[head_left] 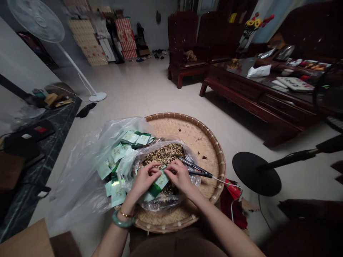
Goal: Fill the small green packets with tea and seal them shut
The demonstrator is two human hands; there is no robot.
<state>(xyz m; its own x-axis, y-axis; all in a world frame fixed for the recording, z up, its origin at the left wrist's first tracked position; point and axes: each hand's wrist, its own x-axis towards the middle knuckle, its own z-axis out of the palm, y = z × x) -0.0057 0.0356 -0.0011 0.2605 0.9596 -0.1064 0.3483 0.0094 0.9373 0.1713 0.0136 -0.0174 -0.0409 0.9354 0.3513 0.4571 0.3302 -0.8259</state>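
Between my hands is a small green packet (161, 181) with a printed pale front, pinched along its upper edge. My left hand (146, 177) grips one corner with thumb and fingers. On the other corner, my right hand (179, 174) pinches in the same way. Behind the packet, a clear plastic bag (128, 160) lies open, full of a dark and pale dried mix (163, 154). A black hair-straightener-like sealer (199, 168) with a white cord rests beside my right hand. Several similar green packets (118, 152) lie to the left in a large clear bag (83, 171).
A round woven bamboo tray (213, 142) carries the bag and a few dark scraps. A black fan base (256, 174) stands at right, a white standing fan (98, 96) at far left. A dark wooden table (241, 85) is beyond, and a cardboard box (26, 241) sits at lower left.
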